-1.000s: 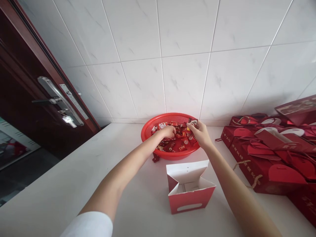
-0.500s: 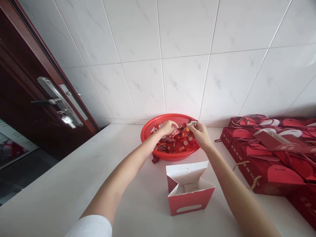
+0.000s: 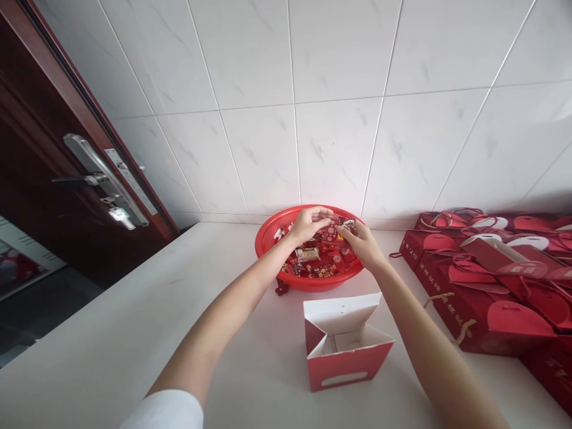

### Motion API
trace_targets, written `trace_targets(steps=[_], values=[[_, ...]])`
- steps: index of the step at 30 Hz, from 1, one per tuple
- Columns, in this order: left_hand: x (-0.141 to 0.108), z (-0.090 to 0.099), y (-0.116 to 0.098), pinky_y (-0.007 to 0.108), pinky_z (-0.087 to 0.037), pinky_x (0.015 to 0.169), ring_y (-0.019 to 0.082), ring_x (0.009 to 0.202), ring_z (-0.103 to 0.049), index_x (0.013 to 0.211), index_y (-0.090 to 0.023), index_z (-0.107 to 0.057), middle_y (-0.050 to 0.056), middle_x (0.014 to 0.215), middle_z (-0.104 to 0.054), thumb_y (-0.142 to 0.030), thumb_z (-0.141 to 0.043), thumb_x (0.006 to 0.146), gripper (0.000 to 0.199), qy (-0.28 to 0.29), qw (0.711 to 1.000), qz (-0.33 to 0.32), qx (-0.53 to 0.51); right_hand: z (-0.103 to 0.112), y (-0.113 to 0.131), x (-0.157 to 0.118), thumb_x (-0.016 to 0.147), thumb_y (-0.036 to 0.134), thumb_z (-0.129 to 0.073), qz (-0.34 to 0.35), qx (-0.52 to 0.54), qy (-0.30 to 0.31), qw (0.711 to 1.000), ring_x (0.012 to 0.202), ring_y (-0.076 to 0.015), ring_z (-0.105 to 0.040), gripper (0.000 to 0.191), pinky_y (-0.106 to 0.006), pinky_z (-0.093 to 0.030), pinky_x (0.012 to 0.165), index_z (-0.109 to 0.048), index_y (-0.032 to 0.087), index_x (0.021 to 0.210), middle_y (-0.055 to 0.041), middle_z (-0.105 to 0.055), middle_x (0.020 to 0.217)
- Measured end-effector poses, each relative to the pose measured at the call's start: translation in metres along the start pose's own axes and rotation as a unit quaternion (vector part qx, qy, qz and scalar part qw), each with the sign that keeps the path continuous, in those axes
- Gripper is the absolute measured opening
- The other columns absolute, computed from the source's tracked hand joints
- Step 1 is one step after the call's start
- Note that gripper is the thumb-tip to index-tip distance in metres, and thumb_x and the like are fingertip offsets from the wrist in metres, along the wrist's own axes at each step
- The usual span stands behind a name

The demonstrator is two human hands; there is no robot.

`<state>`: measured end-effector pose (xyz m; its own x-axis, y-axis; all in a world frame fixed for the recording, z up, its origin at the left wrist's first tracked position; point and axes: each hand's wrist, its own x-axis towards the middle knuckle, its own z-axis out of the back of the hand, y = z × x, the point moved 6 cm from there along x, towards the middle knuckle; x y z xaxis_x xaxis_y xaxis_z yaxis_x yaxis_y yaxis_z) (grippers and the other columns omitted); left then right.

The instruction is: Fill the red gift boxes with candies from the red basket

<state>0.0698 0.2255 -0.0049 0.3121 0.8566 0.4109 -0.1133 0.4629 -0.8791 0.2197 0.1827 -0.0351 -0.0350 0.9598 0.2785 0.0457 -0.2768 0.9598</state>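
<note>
A red plastic basket [image 3: 263, 244] near the wall holds many wrapped candies [image 3: 328, 253]. My left hand [image 3: 309, 225] is over its middle, fingers apart and reaching right, with nothing seen in it. At the basket's right side my right hand [image 3: 361, 241] has thumb and fingers closed on a small candy packet [image 3: 348, 225] with white lettering. A yellowish wrapped piece [image 3: 307, 255] lies among the candies below my left hand. Nearer to me, between my forearms, a red box [image 3: 351, 363] stands with its top open and its white inside showing.
Stacked dark red gift boxes [image 3: 482, 322] with cord handles fill the right side of the white table [image 3: 134, 333]. A tiled wall [image 3: 250, 161] rises behind. At the left is a dark red door [image 3: 49, 131] with keys in its lock.
My left hand has moved slightly right and opened, and the patterned red candy at its fingers is out of it. The yellowish piece now shows. My right hand has barely moved.
</note>
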Motion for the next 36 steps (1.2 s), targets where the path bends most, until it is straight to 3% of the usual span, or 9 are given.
trace_targets(steps=[4,7,11,14,17,20,24,29,36], values=[[-0.002,0.000,-0.006,0.032,-0.050,0.099,0.021,0.114,-0.065,0.112,-0.015,-0.067,0.010,0.123,-0.071,-0.036,-0.052,0.096,0.030,-0.024,0.995,0.038,0.084,0.005,-0.002,0.002,0.072,0.055,-0.076,0.014,0.000,-0.024,1.000,0.066,-0.0187,-0.059,0.038,-0.031,-0.049,0.059,-0.060,0.023,0.084,0.0006,-0.062,0.070],[-0.004,-0.005,-0.002,0.030,-0.053,0.089,0.018,0.101,-0.069,0.108,-0.015,-0.068,0.009,0.113,-0.074,-0.029,-0.031,0.102,0.040,0.026,0.977,0.099,0.185,0.008,-0.002,0.003,0.073,0.054,-0.075,0.021,0.001,-0.040,0.999,0.065,-0.0182,-0.057,0.036,-0.031,-0.048,0.059,-0.060,0.023,0.083,0.0011,-0.061,0.069],[-0.014,-0.015,0.018,0.028,-0.054,0.075,0.019,0.077,-0.070,0.079,-0.016,-0.073,0.004,0.080,-0.075,-0.015,-0.056,0.084,0.018,0.154,0.935,0.170,0.270,0.010,-0.001,0.003,0.074,0.054,-0.074,0.027,0.001,-0.054,0.998,0.065,-0.0179,-0.056,0.035,-0.030,-0.047,0.058,-0.059,0.023,0.082,0.0020,-0.058,0.066],[-0.021,-0.019,0.030,0.027,-0.052,0.079,0.020,0.083,-0.070,0.077,-0.020,-0.076,0.001,0.083,-0.077,-0.008,-0.065,0.069,0.018,0.236,0.892,0.199,0.331,0.009,-0.001,0.002,0.074,0.054,-0.073,0.029,0.002,-0.059,0.998,0.065,-0.0179,-0.056,0.035,-0.030,-0.048,0.059,-0.059,0.023,0.083,0.0021,-0.057,0.066],[-0.024,-0.019,0.031,0.026,-0.050,0.083,0.022,0.097,-0.069,0.092,-0.021,-0.077,0.003,0.103,-0.077,-0.013,-0.066,0.071,0.025,0.271,0.863,0.203,0.375,0.009,0.000,0.002,0.074,0.055,-0.073,0.030,0.003,-0.062,0.998,0.066,-0.0181,-0.057,0.037,-0.030,-0.048,0.060,-0.059,0.023,0.083,0.0020,-0.058,0.067],[-0.028,-0.026,0.027,0.025,-0.050,0.080,0.021,0.097,-0.068,0.103,-0.023,-0.075,0.002,0.105,-0.076,-0.028,-0.072,0.074,0.029,0.312,0.845,0.193,0.390,0.009,0.000,0.002,0.073,0.056,-0.074,0.028,0.003,-0.063,0.998,0.065,-0.0179,-0.057,0.038,-0.030,-0.048,0.059,-0.060,0.023,0.085,0.0024,-0.057,0.066],[-0.043,-0.049,0.023,0.027,-0.048,0.068,0.020,0.075,-0.066,0.075,-0.022,-0.069,-0.001,0.078,-0.071,-0.031,-0.075,0.070,0.012,0.393,0.808,0.172,0.403,0.008,0.001,0.001,0.073,0.056,-0.074,0.027,0.002,-0.061,0.998,0.062,-0.0166,-0.055,0.039,-0.029,-0.048,0.058,-0.060,0.023,0.087,0.0031,-0.057,0.065],[-0.048,-0.063,0.021,0.030,-0.044,0.061,0.019,0.059,-0.058,0.055,-0.020,-0.055,-0.001,0.060,-0.060,-0.022,-0.072,0.067,0.020,0.396,0.792,0.160,0.436,0.009,0.002,0.000,0.074,0.057,-0.073,0.030,-0.003,-0.060,0.998,0.063,-0.0176,-0.056,0.038,-0.030,-0.048,0.058,-0.060,0.023,0.086,0.0022,-0.058,0.066],[-0.034,-0.047,0.023,0.027,-0.045,0.063,0.021,0.072,-0.066,0.071,-0.021,-0.072,0.002,0.078,-0.072,-0.022,-0.077,0.065,0.008,0.338,0.803,0.169,0.461,0.009,0.003,0.000,0.074,0.056,-0.073,0.035,-0.009,-0.061,0.997,0.068,-0.0189,-0.057,0.037,-0.031,-0.048,0.062,-0.058,0.023,0.082,0.0012,-0.059,0.068]])
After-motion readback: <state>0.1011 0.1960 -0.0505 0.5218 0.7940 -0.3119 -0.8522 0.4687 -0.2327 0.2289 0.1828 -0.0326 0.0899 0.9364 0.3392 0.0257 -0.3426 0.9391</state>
